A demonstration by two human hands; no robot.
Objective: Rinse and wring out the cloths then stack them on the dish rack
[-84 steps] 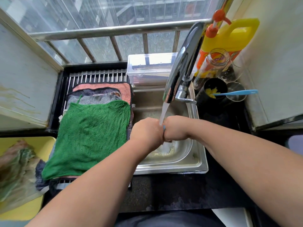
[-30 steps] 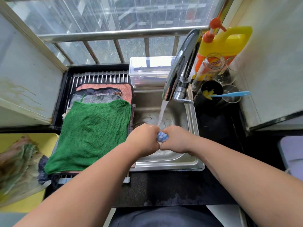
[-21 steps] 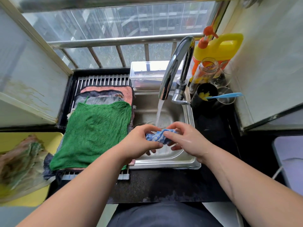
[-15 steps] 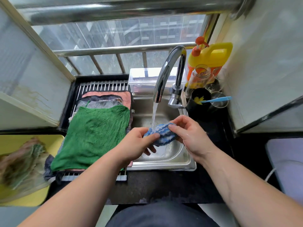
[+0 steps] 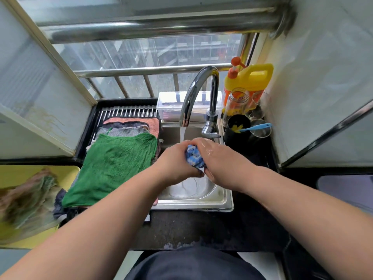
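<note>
**Desk:** What are the hands on?

**Photographer:** A balled blue cloth (image 5: 194,157), held above the sink (image 5: 193,204) just under the faucet (image 5: 196,90). The left hand (image 5: 175,161) wraps it from one side and the right hand (image 5: 220,158) from the other. Each grip is curled tight round the cloth, knuckles up, with the two hands almost meeting over it.

**Desk:** Is the water on?

**Photographer:** Yes. A thin stream (image 5: 182,132) drops from the spout onto the hands at the cloth's far end. The back of the right hand glistens wet.

**Desk:** And the rack?

**Photographer:** The dish rack (image 5: 125,112) sits just left of the sink. A green cloth (image 5: 115,166) lies flat on top of a stack there. A grey cloth (image 5: 123,132) and an orange cloth (image 5: 139,120) show behind it, toward the window.

**Desk:** Anything else in the shot?

**Photographer:** At far left a yellow tray (image 5: 12,174) carries a blurred heap of cloths (image 5: 26,199). A clear plastic box (image 5: 171,104) stands behind the faucet. To its right are a yellow jug (image 5: 250,80) with an orange pump, a glass jar (image 5: 236,102) and a black cup (image 5: 236,127) with a blue-handled brush (image 5: 255,127) poking out of it. The dark bench (image 5: 191,229) runs along the sink's near edge.
</note>
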